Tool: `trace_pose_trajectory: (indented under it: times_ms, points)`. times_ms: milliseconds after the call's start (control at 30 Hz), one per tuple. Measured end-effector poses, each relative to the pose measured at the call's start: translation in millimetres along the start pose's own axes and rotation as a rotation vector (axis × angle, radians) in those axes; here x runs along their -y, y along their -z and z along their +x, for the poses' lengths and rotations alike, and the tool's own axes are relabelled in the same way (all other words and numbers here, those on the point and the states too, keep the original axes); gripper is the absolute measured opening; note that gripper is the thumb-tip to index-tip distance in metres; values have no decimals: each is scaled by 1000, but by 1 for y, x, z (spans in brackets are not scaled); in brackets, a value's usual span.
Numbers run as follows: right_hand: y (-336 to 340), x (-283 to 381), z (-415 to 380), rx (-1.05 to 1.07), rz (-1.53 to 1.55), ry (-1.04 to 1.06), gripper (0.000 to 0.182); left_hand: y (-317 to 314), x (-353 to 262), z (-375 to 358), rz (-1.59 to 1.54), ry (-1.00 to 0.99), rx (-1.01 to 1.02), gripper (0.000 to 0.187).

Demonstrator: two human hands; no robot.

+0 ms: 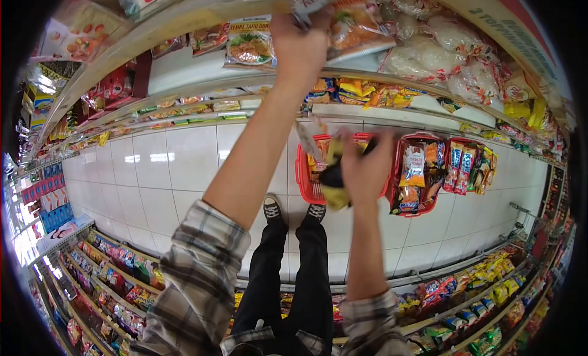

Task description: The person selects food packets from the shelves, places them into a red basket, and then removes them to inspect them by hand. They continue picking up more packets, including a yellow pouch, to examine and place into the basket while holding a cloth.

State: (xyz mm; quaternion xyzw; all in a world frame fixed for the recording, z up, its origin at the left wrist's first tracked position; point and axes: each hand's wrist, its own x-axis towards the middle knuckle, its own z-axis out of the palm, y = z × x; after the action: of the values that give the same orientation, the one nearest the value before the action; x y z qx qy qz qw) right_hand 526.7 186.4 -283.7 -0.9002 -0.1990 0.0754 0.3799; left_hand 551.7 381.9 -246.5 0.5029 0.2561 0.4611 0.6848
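My left hand (300, 46) reaches up to the upper shelf, its fingers closed on a clear seasoning packet (312, 2), between a tempe tahu goreng packet (250, 42) and an orange-fronted packet (358, 25). Lower and to the right, my right hand (367, 166) is closed round a black and yellow item (335, 175), blurred by motion, above a red basket (300, 178). Yellow and red packets show inside that basket.
A second red basket (392, 196) full of snack packets stands to the right, with more packets (462, 163) beside it. Bags of white noodles (429, 53) fill the upper shelf's right. Snack shelves (471, 295) run behind my legs on the tiled floor (184, 166).
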Motion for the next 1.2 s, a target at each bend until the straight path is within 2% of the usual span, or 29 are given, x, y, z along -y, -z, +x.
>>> trace_pose_trajectory:
  times_ms: [100,133,200,267,333,367,400,500,567,700,767,800,900,1033,1133,1167,1200]
  points:
    - [-41,-73,-69,96,110,-143,45,0,-5,-4,113,-124,204,48]
    - [-39,-71,-73,104,191,-185,40,-1,-14,-12,211,-107,167,33]
    - [-29,-67,-77,111,342,-270,30,-1,-16,-8,154,-116,151,29]
    - [-28,-71,-70,58,396,-192,25,-8,-17,-3,96,-76,87,24]
    - [-21,-50,-47,-19,471,-136,18,-13,-15,8,145,-129,43,24]
    - [-16,-38,-37,-40,463,-56,19,-12,-12,13,172,-151,18,23]
    - [-12,-28,-28,-62,454,24,19,-8,-12,19,245,0,25,22]
    - [-2,4,7,-155,381,317,21,-9,-5,24,330,-50,95,23]
    - [-4,31,45,-276,268,573,22,-13,-1,15,327,-155,87,25]
    - [-17,40,68,-222,-23,587,22,-11,7,23,339,-360,154,27]
    - [-26,40,74,-192,-148,561,24,-11,4,19,453,-333,125,28]
    - [-28,40,77,-207,-196,556,25,-12,0,19,512,-321,110,28]
    - [-30,38,81,-243,-229,580,25,-13,0,24,427,-488,105,28]
    - [-23,33,73,-159,-195,539,22,-2,-25,10,708,-330,193,36]
    - [-21,30,74,-128,-211,566,19,7,-15,10,745,-772,191,45]
    - [-19,28,72,-168,-133,612,18,13,-11,3,747,-734,197,49]
    - [-16,26,71,-211,-54,657,18,22,-15,-10,833,-788,200,46]
